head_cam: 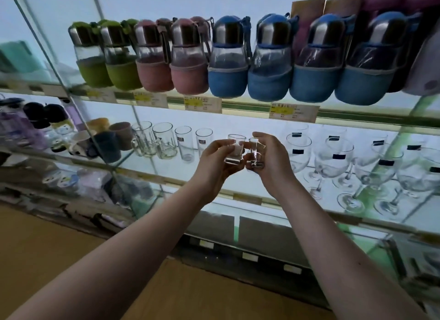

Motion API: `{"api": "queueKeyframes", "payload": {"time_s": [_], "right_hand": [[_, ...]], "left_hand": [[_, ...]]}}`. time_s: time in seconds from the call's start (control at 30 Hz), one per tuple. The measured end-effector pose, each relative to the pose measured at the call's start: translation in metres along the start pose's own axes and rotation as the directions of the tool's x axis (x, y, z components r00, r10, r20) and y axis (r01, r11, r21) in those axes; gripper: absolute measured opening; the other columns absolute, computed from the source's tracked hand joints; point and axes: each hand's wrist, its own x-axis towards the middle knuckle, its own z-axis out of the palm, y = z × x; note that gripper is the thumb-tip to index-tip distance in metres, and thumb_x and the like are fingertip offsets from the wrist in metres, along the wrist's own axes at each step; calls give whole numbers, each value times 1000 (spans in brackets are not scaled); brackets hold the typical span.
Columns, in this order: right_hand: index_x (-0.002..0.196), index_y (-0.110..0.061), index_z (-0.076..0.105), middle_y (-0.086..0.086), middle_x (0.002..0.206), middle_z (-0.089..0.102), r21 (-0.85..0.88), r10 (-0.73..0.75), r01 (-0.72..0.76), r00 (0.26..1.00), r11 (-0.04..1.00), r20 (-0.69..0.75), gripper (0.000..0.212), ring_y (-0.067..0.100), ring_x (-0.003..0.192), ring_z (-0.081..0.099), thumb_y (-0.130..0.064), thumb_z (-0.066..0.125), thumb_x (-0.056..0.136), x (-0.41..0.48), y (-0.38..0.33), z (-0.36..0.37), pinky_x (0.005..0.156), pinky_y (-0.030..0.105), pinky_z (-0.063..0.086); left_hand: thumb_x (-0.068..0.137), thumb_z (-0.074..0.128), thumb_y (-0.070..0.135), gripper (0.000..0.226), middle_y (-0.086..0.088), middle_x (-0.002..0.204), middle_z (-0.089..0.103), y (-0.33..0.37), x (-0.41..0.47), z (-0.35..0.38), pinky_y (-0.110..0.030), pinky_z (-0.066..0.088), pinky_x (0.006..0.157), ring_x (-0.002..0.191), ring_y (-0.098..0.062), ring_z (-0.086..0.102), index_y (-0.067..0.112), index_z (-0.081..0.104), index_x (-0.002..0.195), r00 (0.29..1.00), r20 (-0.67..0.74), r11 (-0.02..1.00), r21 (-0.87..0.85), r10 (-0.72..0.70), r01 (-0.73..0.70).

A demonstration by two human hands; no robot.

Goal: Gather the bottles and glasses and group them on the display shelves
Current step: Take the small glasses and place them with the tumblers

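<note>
Both arms reach up from the bottom of the frame to the centre, in front of the middle shelf of a lit glass display. The left grip, a bare hand, has its fingers and thumb curled round a small clear shot glass and holds it upright. The right grip pinches a second shot glass in the same way. The two little glasses are just beside each other, rims near or touching; which one cannot be told. Both are held above the shelf, not resting on it.

On that shelf, left of the hands, two plain tumblers with small labels stand next to two handled glass mugs. Further left, behind a slanted glass panel, sit ceramic mugs, blurred. Right of the hands stands a cluster of stemmed wine glasses, each with a dark sticker.

On the upper shelf, across the top of the frame, runs a row of glass bottles with steel caps: green-sleeved bottles at the left, then pink-sleeved bottles, then blue-sleeved bottles stretching to the right. Yellow price labels hang on its front edge. A wooden floor fills the lower left.
</note>
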Motion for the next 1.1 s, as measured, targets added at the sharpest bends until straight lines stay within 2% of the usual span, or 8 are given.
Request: {"api": "queueKeyframes", "payload": {"time_s": [0.17, 0.3, 0.4, 0.6, 0.83, 0.93, 1.0, 1.1], "right_hand": [[106, -18, 59, 3, 87, 67, -26, 22, -21, 1000, 999, 18, 24, 16, 65, 57, -16, 39, 92, 18, 14, -12, 59, 28, 44], [109, -15, 57, 4, 85, 68, -53, 31, -29, 999, 998, 31, 26, 18, 67, 57, -14, 38, 92, 26, 25, -16, 58, 28, 44], [110, -14, 56, 2, 81, 68, -59, 44, -43, 999, 997, 24, 25, 19, 64, 57, -13, 38, 92, 35, 33, -13, 55, 28, 43], [104, -16, 58, 7, 91, 69, -78, 66, -69, 997, 995, -52, 22, 19, 61, 56, -15, 39, 95, 52, 55, -3, 54, 28, 42], [97, -21, 60, 6, 90, 63, -117, 37, -54, 989, 992, -145, 17, 19, 65, 58, -20, 44, 96, 63, 81, 13, 56, 28, 43], [103, -20, 60, 3, 91, 61, -142, 25, -50, 985, 989, -173, 16, 18, 67, 58, -24, 47, 96, 67, 90, 15, 58, 28, 44], [109, -21, 59, 3, 93, 59, -171, 6, -37, 984, 985, -180, 19, 17, 69, 58, -20, 46, 96, 69, 95, 15, 59, 28, 45], [114, -20, 58, 3, 96, 57, -218, -33, -9, 981, 976, -191, 28, 16, 69, 57, -8, 46, 93, 72, 102, 12, 59, 27, 45]], "left_hand": [[90, 56, 4, 6, -8, 82, 60, -21, 13, 0, -24, 53, 64, 70, -19, 61, 10, 54, 92, 1000, -8, 1000, 20, -3, 3], [84, 66, 5, 23, -9, 91, 64, -36, 21, -7, -22, 52, 65, 70, -16, 64, 8, 52, 103, 1000, 8, 998, 65, -3, 3], [71, 77, 11, 34, -11, 92, 62, -41, 29, -16, -21, 49, 62, 66, -15, 61, 10, 54, 97, 1000, 13, 995, 95, -21, 20], [86, 66, 11, 10, -1, 76, 53, -55, 54, -48, -18, 46, 57, 61, -11, 58, 14, 57, 85, 999, -10, 965, 258, -46, 47], [86, 66, 9, 8, -7, 79, 54, -63, 86, -77, -19, 52, 65, 64, -14, 64, 11, 59, 83, 995, 55, 964, 256, -88, 71], [85, 67, 10, 6, -11, 79, 53, -70, 95, -83, -23, 53, 69, 71, -19, 62, 7, 62, 87, 989, 92, 961, 265, -113, 85], [84, 69, 15, 17, -12, 78, 50, -74, 99, -87, -24, 51, 68, 71, -17, 56, 2, 63, 94, 989, 109, 935, 350, -105, 61], [80, 73, 14, 19, -10, 70, 50, -79, 107, -90, -16, 43, 60, 65, -14, 51, 4, 58, 83, 987, 134, 909, 415, -89, 26]]}}
